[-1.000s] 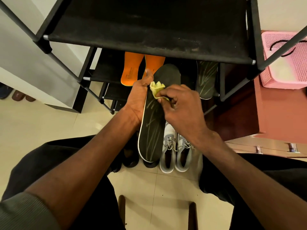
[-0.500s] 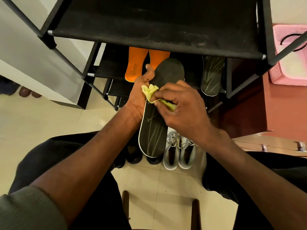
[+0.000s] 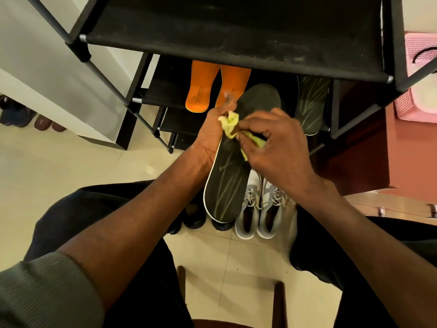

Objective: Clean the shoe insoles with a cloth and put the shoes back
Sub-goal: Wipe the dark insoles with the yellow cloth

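My left hand (image 3: 210,136) grips a black insole (image 3: 227,185) with green streaks and a white rim by its left edge, holding it over the floor in front of the rack. A crumpled yellow cloth (image 3: 230,123) is pinched in my right hand (image 3: 276,147) and pressed on the insole's middle. Beneath the insole stand a pair of grey and white sneakers (image 3: 259,211) and dark shoes (image 3: 196,216), partly hidden. Two orange insoles (image 3: 201,91) and a second black insole (image 3: 309,107) lean on a lower shelf.
The black shoe rack (image 3: 236,34) fills the top, its upper shelf overhanging the hands. A pink basket (image 3: 418,91) sits on a reddish cabinet (image 3: 402,157) at right. More shoes (image 3: 26,114) lie on the tile floor far left. A wooden stool frame (image 3: 279,301) shows below.
My right hand has slid the cloth from the insole's left edge toward its middle. The left hand keeps the same hold on the insole.
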Action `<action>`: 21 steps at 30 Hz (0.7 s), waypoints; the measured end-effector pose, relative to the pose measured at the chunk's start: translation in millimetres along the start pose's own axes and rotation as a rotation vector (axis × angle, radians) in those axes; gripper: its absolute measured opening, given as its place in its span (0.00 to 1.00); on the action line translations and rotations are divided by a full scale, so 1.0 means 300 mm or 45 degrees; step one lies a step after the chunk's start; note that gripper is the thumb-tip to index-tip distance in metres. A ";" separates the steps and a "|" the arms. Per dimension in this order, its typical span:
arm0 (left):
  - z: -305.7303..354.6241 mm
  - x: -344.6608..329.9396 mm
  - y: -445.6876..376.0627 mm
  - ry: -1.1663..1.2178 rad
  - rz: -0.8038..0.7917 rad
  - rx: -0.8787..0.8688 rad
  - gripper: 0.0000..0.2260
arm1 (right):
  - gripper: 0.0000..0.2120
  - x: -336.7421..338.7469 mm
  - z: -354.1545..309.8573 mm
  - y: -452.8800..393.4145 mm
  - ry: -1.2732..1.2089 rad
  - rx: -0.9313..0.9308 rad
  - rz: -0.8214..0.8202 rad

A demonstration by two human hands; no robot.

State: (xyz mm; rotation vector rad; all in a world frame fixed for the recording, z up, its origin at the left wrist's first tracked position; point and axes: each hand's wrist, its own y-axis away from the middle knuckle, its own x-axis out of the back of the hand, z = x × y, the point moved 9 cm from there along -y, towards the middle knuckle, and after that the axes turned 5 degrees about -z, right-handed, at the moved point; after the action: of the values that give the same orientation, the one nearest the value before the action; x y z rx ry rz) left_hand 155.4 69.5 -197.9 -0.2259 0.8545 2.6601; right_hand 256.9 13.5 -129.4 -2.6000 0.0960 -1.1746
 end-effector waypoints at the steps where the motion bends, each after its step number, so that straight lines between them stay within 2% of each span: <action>1: -0.004 -0.001 0.002 -0.002 0.000 0.000 0.14 | 0.08 0.012 0.037 -0.019 -0.004 -0.061 0.038; 4: -0.008 -0.011 0.011 -0.058 0.020 -0.005 0.17 | 0.07 0.009 0.062 -0.041 -0.125 -0.104 0.012; 9: 0.059 0.005 0.003 0.006 0.104 -0.134 0.18 | 0.05 -0.049 -0.098 0.039 -0.238 0.147 -0.208; 13: 0.044 -0.033 0.030 0.025 -0.035 -0.063 0.17 | 0.09 -0.019 0.011 -0.027 -0.082 0.046 -0.100; 14: 0.040 -0.035 0.042 0.018 -0.008 -0.044 0.17 | 0.09 -0.009 0.040 -0.042 -0.067 0.001 -0.068; 17: 0.046 -0.039 0.045 -0.018 0.043 -0.067 0.25 | 0.08 -0.009 0.029 -0.030 -0.097 -0.038 -0.064; 19: 0.048 -0.037 0.037 0.118 -0.008 -0.070 0.33 | 0.06 -0.027 -0.031 0.007 -0.104 0.039 -0.133; 21: 0.047 -0.020 0.021 0.100 0.013 -0.075 0.34 | 0.06 -0.026 -0.059 0.027 -0.048 0.123 -0.157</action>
State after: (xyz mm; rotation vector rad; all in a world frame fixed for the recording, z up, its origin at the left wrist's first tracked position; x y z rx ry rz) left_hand 157.9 71.6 -181.6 -0.3439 0.8037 2.7041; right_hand 238.9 3.0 -126.2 -2.5733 -0.1272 -1.1398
